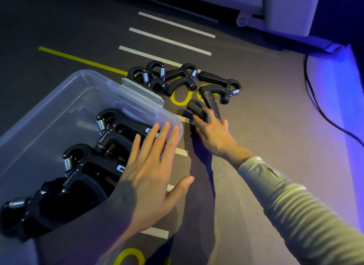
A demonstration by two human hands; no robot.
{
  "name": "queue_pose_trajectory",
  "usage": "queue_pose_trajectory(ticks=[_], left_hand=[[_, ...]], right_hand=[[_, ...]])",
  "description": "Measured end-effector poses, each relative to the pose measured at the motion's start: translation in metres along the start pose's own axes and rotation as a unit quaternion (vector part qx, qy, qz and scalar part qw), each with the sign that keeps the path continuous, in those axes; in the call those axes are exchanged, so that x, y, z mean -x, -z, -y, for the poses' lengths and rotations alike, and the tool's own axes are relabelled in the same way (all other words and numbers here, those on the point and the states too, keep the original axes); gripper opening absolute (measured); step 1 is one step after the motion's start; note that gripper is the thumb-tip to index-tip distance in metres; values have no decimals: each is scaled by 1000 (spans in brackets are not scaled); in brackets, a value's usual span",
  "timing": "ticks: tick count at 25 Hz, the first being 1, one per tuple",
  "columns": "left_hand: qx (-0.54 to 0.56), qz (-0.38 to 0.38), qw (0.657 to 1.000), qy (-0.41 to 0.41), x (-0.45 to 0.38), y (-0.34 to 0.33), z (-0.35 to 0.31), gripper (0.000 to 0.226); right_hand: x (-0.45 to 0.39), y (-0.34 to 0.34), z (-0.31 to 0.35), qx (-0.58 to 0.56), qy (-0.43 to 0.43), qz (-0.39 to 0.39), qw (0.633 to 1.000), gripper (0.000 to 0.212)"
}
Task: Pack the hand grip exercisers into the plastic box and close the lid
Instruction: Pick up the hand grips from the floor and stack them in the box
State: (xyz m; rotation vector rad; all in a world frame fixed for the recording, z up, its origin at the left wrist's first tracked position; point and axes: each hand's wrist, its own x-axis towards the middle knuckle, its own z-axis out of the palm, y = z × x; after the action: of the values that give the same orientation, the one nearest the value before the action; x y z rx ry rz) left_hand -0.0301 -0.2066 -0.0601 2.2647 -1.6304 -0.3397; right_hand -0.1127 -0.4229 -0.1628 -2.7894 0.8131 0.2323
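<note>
A clear plastic box [59, 99] stands open on the floor at the left, with several black hand grip exercisers [110, 130] lying inside. My left hand [151, 172] rests flat with spread fingers over the box's right rim, holding nothing. Several more black exercisers [177, 77] with steel springs lie in a loose heap on the floor beyond the box. My right hand [212, 130] reaches to the nearest one [197, 111] and closes around its black handles. No separate lid can be made out.
The dark floor [256, 116] carries white stripes [173, 41], a yellow line [82, 60] and yellow markings. A black cable [325, 116] runs along the right. Pale furniture [285, 8] stands at the top right.
</note>
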Motion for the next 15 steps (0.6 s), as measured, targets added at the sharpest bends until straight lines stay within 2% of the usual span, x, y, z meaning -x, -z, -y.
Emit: queue_pose_trajectory(ticks=[3,7,10,13,15], left_hand=[[-11,13,1000,10,-1,2,-1,81],[-22,13,999,25,-1,1,2,81],[-27,22,999,31,11,6,1,83],[-42,44,998,26,37,16,5,80],[-33,46,998,32,57,28,16,80]], right_hand=[[10,13,13,-105,-17,-49,993,42],[33,44,33,-255,-50,-130,957,44],[59,77,46,-296,-57,-213,929,44],[86,112,60,-350,-26,-310,884,45],[99,130,73,-427,-9,-325,844,46]])
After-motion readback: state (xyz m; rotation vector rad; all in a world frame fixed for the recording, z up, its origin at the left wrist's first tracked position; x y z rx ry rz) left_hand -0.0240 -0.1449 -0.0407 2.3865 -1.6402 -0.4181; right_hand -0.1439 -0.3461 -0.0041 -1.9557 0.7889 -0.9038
